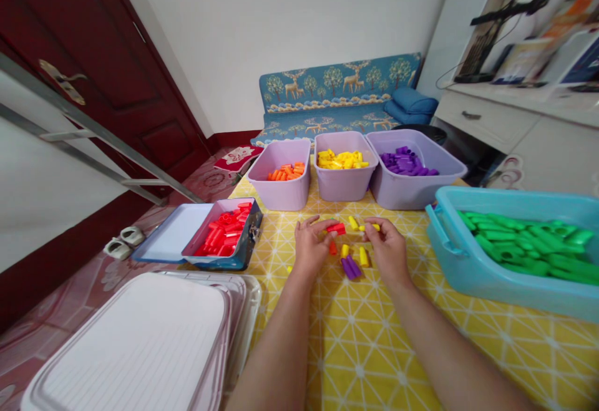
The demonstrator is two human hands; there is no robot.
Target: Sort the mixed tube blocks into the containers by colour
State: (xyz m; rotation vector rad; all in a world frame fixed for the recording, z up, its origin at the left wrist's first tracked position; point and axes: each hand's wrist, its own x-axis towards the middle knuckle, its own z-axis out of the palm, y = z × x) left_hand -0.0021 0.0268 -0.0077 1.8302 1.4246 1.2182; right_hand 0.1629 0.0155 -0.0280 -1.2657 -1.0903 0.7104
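Observation:
My left hand point(311, 246) is closed, with a small red plastic tube point(337, 228) between its thumb and fingers. Facing it, my right hand point(388, 247) pinches a short yellow plastic tube point(369, 228). Several loose pieces lie on the yellow patterned tablecloth point(360, 336) between and below my hands: yellow tubes point(364, 256), purple tubes point(350, 267) side by side, and another red tube point(332, 248) partly hidden by my left hand. One more yellow tube point(352, 222) rests just beyond, between the fingertips.
Lilac bins at the back hold orange tubes point(286, 172), yellow tubes point(343, 159) and purple tubes point(405, 163). A turquoise bin point(449, 255) of green tubes stands right. At left, an open tin point(255, 230) holds red tubes, near stacked lids point(140, 342).

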